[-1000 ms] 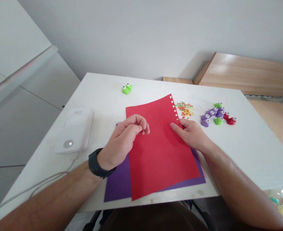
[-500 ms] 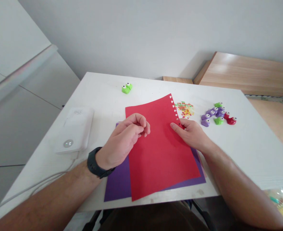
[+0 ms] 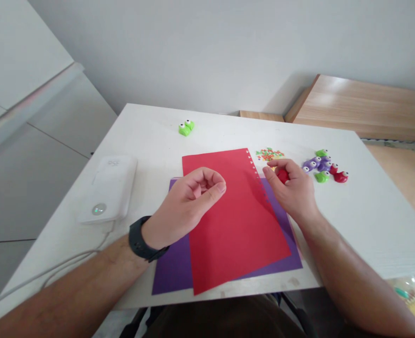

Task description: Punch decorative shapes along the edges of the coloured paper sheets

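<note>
A red paper sheet (image 3: 237, 225) with a row of small punched holes along its right edge lies over purple paper (image 3: 174, 263). My right hand (image 3: 297, 190) is just right of that edge, its fingers curled round a red paper punch (image 3: 283, 176), mostly hidden in the palm; thumb and forefinger stand apart. My left hand (image 3: 188, 202) hovers over the red sheet's left part, thumb and forefinger pinched together. Anything between those fingertips is too small to make out. Beyond my right hand lies a pile of tiny coloured paper cut-outs (image 3: 270, 154).
At right sit purple punches (image 3: 323, 163), green punches (image 3: 322, 177) and red punches (image 3: 341, 177) with googly eyes. Two green punches (image 3: 186, 127) stand at the back. A white power bank (image 3: 112, 188) with a cable (image 3: 69, 258) lies on the left of the white table (image 3: 369, 211).
My right hand has let go of the red sheet's edge and moved right with the red punch. The sheet's raised top right corner has dropped. My left thumb and forefinger have shifted slightly right.
</note>
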`<state>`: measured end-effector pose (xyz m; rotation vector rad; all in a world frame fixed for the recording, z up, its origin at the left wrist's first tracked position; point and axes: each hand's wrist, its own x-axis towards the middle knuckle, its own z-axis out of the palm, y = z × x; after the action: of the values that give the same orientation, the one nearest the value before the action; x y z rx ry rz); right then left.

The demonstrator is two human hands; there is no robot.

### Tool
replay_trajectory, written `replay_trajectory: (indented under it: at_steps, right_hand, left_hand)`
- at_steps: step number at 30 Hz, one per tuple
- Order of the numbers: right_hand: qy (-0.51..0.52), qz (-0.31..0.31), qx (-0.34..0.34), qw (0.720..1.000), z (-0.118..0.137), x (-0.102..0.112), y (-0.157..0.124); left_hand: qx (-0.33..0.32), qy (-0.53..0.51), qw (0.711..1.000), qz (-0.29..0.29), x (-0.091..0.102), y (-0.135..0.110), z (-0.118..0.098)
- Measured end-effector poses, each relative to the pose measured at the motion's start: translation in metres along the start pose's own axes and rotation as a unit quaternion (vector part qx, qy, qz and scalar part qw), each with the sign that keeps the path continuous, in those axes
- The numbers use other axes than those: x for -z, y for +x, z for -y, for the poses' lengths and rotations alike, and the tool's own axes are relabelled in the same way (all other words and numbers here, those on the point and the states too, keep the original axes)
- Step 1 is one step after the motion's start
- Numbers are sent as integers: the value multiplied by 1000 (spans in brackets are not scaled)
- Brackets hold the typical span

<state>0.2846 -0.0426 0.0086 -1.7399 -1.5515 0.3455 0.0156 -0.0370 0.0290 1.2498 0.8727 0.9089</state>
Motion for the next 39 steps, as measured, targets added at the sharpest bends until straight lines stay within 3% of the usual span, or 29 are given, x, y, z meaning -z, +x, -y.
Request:
replay_trajectory:
  at_steps: [4,9,12,39]
  right_hand:
    - [114,31,85,989,14,-4,-15]
    - [161,71,202,964,35,-12,-35]
    - [169,73,237,954,42,-15,-40]
    - [141,41,282,948,46,-15,-43]
  left_hand:
    - [16,26,1000,4,-3,0,0]
    - [19,45,999,24,-6,-2,4]
    - [22,48,998,30,-7,-2,6]
    - [39,30,998,30,-11,-4,10]
